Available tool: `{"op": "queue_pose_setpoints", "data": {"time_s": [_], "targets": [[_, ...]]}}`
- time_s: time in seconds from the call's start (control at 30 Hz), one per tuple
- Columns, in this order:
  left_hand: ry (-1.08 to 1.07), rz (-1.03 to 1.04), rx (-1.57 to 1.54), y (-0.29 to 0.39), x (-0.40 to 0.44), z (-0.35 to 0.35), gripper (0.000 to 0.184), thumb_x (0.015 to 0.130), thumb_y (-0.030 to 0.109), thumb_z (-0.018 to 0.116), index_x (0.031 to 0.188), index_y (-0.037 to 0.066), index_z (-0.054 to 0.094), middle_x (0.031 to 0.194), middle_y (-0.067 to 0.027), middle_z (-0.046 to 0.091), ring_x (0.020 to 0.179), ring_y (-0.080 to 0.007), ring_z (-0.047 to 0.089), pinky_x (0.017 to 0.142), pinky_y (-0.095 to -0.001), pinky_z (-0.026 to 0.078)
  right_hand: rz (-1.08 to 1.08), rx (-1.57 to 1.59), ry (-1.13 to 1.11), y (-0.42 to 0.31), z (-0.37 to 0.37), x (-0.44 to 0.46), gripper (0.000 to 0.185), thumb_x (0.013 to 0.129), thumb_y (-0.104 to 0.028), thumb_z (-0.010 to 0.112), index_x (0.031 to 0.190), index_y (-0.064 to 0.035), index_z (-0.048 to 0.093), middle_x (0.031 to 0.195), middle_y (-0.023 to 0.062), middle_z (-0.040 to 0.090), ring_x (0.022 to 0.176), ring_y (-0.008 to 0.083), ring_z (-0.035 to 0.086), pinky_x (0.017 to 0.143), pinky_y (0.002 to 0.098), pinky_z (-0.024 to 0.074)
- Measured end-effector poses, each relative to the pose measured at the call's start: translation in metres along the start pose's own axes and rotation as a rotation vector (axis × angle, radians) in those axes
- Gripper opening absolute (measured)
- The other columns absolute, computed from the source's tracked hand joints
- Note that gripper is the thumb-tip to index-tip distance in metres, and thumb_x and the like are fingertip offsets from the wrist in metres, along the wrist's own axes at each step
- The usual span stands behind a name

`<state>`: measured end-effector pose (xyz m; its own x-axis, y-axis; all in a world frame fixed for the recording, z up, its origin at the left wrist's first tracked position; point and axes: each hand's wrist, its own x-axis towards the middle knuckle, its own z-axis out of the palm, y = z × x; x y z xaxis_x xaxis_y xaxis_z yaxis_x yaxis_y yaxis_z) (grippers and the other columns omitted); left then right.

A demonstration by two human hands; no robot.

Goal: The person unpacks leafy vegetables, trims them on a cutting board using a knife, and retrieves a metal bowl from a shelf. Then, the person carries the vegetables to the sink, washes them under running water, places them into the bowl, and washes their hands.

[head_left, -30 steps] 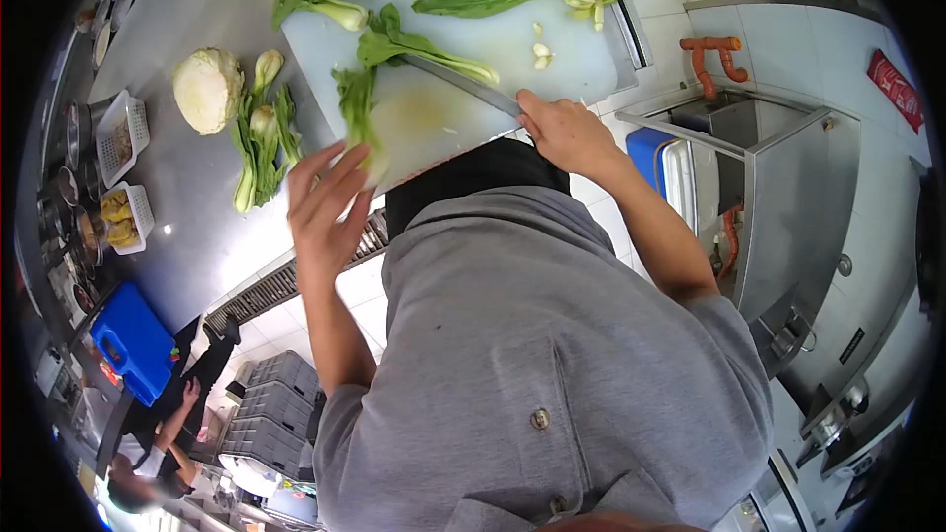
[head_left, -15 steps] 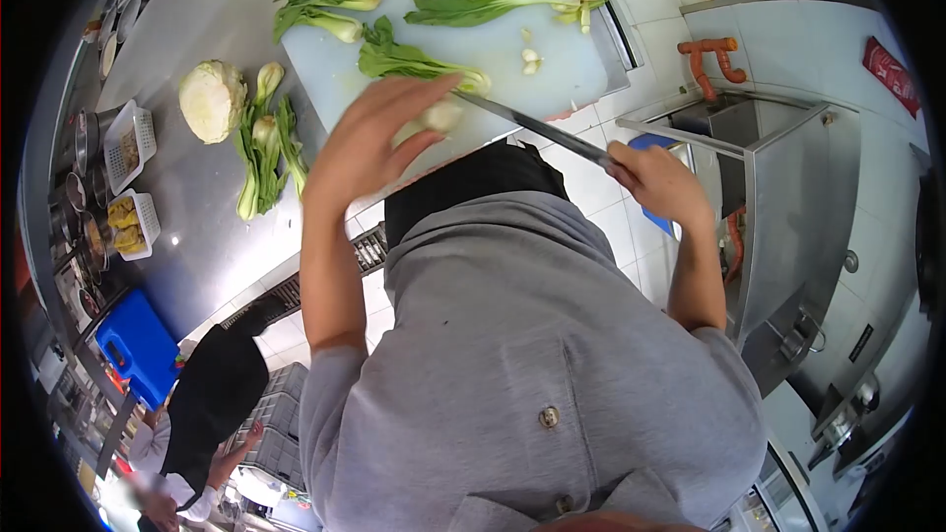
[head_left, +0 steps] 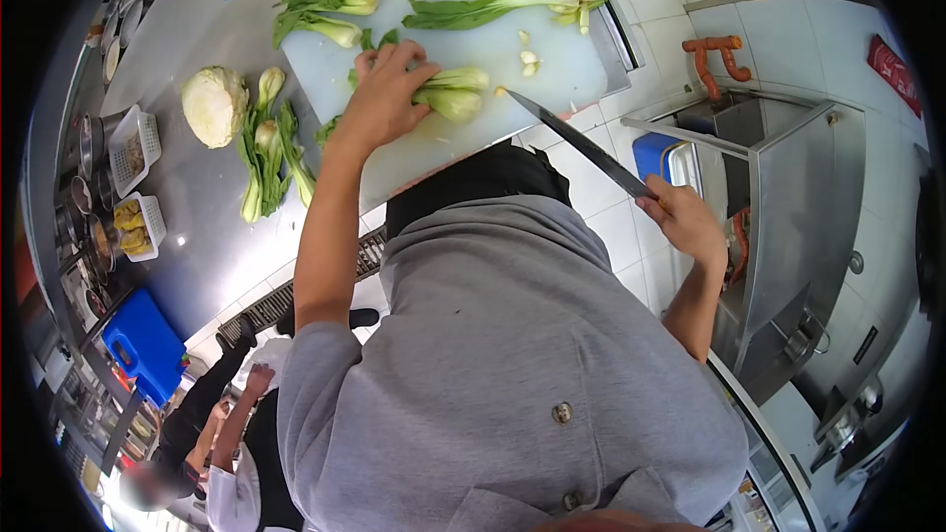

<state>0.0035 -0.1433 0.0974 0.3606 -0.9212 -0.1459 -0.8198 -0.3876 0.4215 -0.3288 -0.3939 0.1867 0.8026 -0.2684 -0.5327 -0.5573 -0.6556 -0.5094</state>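
Observation:
My left hand (head_left: 389,94) is wrapped round leafy bok choy (head_left: 458,95) near the middle of the white cutting board (head_left: 552,49); the pale stem ends stick out to its right. My right hand (head_left: 680,212) grips the handle of a long knife (head_left: 586,146), off the board's near right side, with the blade pointing up-left and its tip at the board's edge. Another stalk (head_left: 493,6) lies along the far part of the board, and more bok choy (head_left: 325,10) lies at its left. Small white pieces (head_left: 529,63) rest right of my left hand.
Left of the board, a cabbage (head_left: 214,106) and more bok choy (head_left: 268,143) lie on the steel counter (head_left: 212,227). White baskets (head_left: 138,227) stand farther left, near a blue board (head_left: 144,345). Two people (head_left: 241,453) are at lower left. A steel sink unit (head_left: 788,227) is at right.
My left hand has moved from the near side of the board onto the bok choy, bringing stems together. My right hand has drawn the knife away to the right. More of the people shows at lower left.

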Motion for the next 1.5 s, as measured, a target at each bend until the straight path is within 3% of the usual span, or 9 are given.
{"op": "queue_pose_setpoints", "data": {"time_s": [0.37, 0.67, 0.73, 0.87, 1.1, 1.17, 1.3, 1.37, 1.5], "targets": [[0.238, 0.058, 0.014, 0.032, -0.001, 0.025, 0.074, 0.066, 0.011, 0.075, 0.136, 0.013, 0.051, 0.131, -0.0102, 0.049, 0.122, -0.0301, 0.044, 0.102, -0.0495, 0.032, -0.011, -0.103, 0.070, 0.000, -0.006, 0.018, 0.018, 0.093, -0.016, 0.062, 0.088, -0.0022, 0.052, 0.066, 0.0230, 0.056, 0.068, 0.0453, 0.055, 0.059, 0.0503, 0.0394], [0.159, 0.077, 0.183, 0.001, -0.019, -0.004, 0.041, 0.064, 0.015, 0.070, 0.102, 0.003, 0.060, 0.098, -0.0130, 0.060, 0.100, -0.0303, 0.057, 0.092, -0.0458, 0.037, -0.048, -0.113, 0.089, -0.002, -0.006, 0.030, 0.020, 0.092, -0.016, 0.062, 0.087, -0.0014, 0.049, 0.068, 0.0241, 0.055, 0.070, 0.0469, 0.054, 0.060, 0.0513, 0.0383], [-0.003, -0.060, 0.078, -0.003, -0.026, -0.044, 0.058, 0.062, 0.018, 0.074, 0.116, 0.003, 0.059, 0.101, -0.0158, 0.062, 0.099, -0.0312, 0.058, 0.099, -0.0444, 0.035, -0.041, -0.082, 0.091, -0.002, -0.004, 0.029, 0.019, 0.092, -0.015, 0.061, 0.087, -0.0012, 0.049, 0.068, 0.0243, 0.054, 0.070, 0.0470, 0.054, 0.060, 0.0511, 0.0381], [0.157, -0.043, 0.225, -0.034, -0.024, -0.103, 0.060, 0.064, 0.017, 0.073, 0.120, 0.003, 0.058, 0.106, -0.0147, 0.063, 0.102, -0.0309, 0.056, 0.100, -0.0452, 0.035, -0.011, -0.018, 0.075, 0.002, 0.003, 0.030, 0.019, 0.092, -0.014, 0.061, 0.087, -0.0008, 0.048, 0.067, 0.0247, 0.053, 0.070, 0.0472, 0.053, 0.059, 0.0504, 0.0377], [0.099, -0.053, 0.454, -0.120, 0.018, -0.090, 0.070, 0.074, 0.012, 0.071, 0.140, 0.024, 0.053, 0.142, -0.0055, 0.048, 0.136, -0.0294, 0.036, 0.111, -0.0520, 0.024, -0.019, -0.054, 0.119, -0.001, 0.012, 0.031, 0.020, 0.093, -0.015, 0.061, 0.087, -0.0005, 0.049, 0.065, 0.0246, 0.053, 0.067, 0.0476, 0.052, 0.057, 0.0500, 0.0371], [0.405, -0.104, 0.366, -0.108, -0.001, -0.093, 0.068, 0.078, 0.013, 0.072, 0.142, 0.023, 0.051, 0.141, -0.0085, 0.050, 0.134, -0.0309, 0.039, 0.110, -0.0540, 0.026, -0.008, -0.049, 0.123, -0.001, 0.013, 0.025, 0.021, 0.093, -0.015, 0.061, 0.087, -0.0004, 0.049, 0.066, 0.0248, 0.053, 0.067, 0.0475, 0.053, 0.057, 0.0497, 0.0377], [0.586, -0.560, -0.143, -0.091, -0.084, -0.082, 0.055, 0.087, 0.019, 0.070, 0.138, 0.010, 0.051, 0.102, -0.0158, 0.068, 0.090, -0.0297, 0.065, 0.083, -0.0396, 0.051, 0.062, 0.035, 0.115, -0.001, 0.021, 0.019, 0.022, 0.093, -0.017, 0.062, 0.088, -0.0003, 0.048, 0.067, 0.0250, 0.055, 0.070, 0.0475, 0.054, 0.058, 0.0492, 0.0392], [0.520, -0.809, -0.130, -0.064, -0.121, -0.045, 0.049, 0.087, 0.023, 0.071, 0.129, 0.004, 0.054, 0.085, -0.0132, 0.067, 0.073, -0.0269, 0.064, 0.071, -0.0348, 0.052, 0.047, 0.025, 0.111, 0.002, 0.025, 0.021, 0.022, 0.093, -0.017, 0.062, 0.088, -0.0001, 0.049, 0.067, 0.0251, 0.055, 0.070, 0.0475, 0.055, 0.058, 0.0493, 0.0396], [0.574, -0.789, 0.367, -0.018, -0.162, 0.044, 0.047, 0.080, 0.019, 0.076, 0.117, 0.000, 0.053, 0.093, -0.0205, 0.063, 0.083, -0.0363, 0.064, 0.075, -0.0478, 0.051, 0.076, 0.044, 0.090, -0.002, 0.026, 0.030, 0.022, 0.094, -0.017, 0.061, 0.088, -0.0001, 0.049, 0.067, 0.0255, 0.055, 0.070, 0.0476, 0.055, 0.057, 0.0492, 0.0390]]}}
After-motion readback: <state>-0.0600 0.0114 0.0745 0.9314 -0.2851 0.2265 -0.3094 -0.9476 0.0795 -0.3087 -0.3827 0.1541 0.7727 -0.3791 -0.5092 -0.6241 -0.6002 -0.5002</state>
